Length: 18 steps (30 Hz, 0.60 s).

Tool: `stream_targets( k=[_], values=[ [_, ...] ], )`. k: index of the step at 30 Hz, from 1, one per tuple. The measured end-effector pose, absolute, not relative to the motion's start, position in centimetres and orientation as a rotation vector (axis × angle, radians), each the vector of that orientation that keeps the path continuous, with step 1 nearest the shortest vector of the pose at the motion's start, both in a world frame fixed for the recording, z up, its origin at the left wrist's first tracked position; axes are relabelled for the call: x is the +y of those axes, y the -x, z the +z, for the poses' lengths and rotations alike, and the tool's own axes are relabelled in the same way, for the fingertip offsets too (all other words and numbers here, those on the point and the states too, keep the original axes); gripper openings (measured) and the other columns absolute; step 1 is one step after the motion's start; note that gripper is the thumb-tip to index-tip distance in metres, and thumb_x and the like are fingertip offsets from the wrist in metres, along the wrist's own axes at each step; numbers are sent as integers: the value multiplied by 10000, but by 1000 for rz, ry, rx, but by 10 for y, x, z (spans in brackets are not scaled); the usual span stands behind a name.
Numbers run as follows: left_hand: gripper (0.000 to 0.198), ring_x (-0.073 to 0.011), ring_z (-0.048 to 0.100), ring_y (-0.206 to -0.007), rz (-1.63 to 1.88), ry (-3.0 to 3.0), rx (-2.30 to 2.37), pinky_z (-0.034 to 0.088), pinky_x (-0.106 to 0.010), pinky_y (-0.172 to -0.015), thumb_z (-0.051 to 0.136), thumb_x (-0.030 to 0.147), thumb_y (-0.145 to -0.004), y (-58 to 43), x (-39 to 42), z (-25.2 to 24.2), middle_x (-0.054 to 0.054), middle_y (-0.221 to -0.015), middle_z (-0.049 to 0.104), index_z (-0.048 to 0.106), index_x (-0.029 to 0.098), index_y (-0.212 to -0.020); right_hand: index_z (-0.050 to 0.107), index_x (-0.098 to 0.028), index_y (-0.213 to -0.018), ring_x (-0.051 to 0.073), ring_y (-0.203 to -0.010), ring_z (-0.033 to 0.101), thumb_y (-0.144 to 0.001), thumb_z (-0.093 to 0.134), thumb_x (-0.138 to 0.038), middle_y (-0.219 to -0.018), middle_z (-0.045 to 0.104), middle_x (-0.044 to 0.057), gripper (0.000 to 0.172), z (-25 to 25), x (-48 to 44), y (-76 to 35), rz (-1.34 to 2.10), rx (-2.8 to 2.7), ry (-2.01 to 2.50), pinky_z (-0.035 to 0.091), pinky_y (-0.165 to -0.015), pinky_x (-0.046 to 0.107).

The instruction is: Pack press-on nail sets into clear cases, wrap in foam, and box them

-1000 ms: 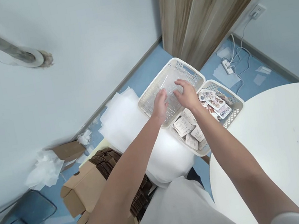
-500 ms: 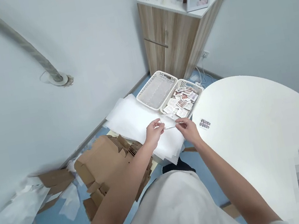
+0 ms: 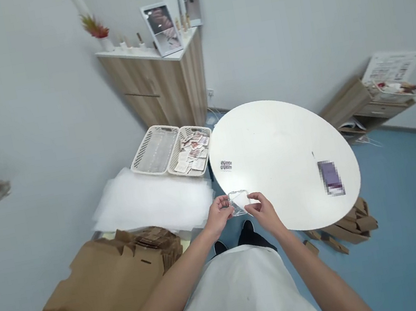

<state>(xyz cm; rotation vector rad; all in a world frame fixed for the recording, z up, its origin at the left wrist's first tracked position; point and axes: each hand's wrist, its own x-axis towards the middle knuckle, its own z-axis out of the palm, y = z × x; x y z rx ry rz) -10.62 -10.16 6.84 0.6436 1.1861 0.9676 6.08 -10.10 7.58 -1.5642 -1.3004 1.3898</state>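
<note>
A small clear plastic case [image 3: 239,202] is held between my two hands, just off the near-left edge of the round white table [image 3: 278,186]. My left hand [image 3: 219,215] pinches its left side with thumb and fingers. On its right side, my right hand [image 3: 263,212] grips with thumb and forefinger. The case looks see-through, with a pale diagonal band across it; whether its lid is raised I cannot tell. Beyond it on the table lies a small set of dark, glossy oval pieces in rows [image 3: 226,165], resembling false nails.
White baskets stand side by side: one holds clear flat pieces [image 3: 137,162], the other printed cards [image 3: 210,147]. White sheets [image 3: 151,200] and flattened cardboard boxes [image 3: 120,273] lie to the left. A blurred-out purple item [image 3: 331,176] rests on the table. Cardboard [image 3: 359,222] lies beneath it.
My view has swung right, bringing the whole table and a shelf in. The case, seen edge-on before, now shows its flat face; my hands have moved from over the white sheets to the table's edge.
</note>
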Motion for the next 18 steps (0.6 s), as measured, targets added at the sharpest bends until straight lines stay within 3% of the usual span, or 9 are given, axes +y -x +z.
stream_targets(
  k=[4, 12, 18],
  values=[
    [386, -67, 528, -617, 866, -693, 1138, 436, -210, -596, 624, 157, -607, 66, -91, 67, -1, -825, 541, 513, 190, -975, 488, -222, -969, 149, -703, 611, -629, 636, -392, -1062, 575, 68, 408, 72, -112, -97, 1344, -953, 1581, 476, -695, 339],
    [387, -72, 532, -649, 781, -929, 1162, 446, -242, -648, 615, 198, -655, -7, -67, 63, -17, -900, 523, 524, 204, -1031, 511, -207, -861, 151, -669, 598, -590, 671, -409, -788, 603, 14, 374, 72, -102, -164, 1409, -740, 1476, 461, -664, 322],
    [327, -158, 538, -892, 833, -1188, 1332, 440, -311, -777, 623, 298, -687, -46, -61, 66, -72, -982, 564, 575, 200, -996, 475, -224, -792, 123, -597, 514, -636, 619, -382, -737, 544, -14, 265, 64, -82, -199, 1247, -829, 1574, 441, -572, 280]
  ],
)
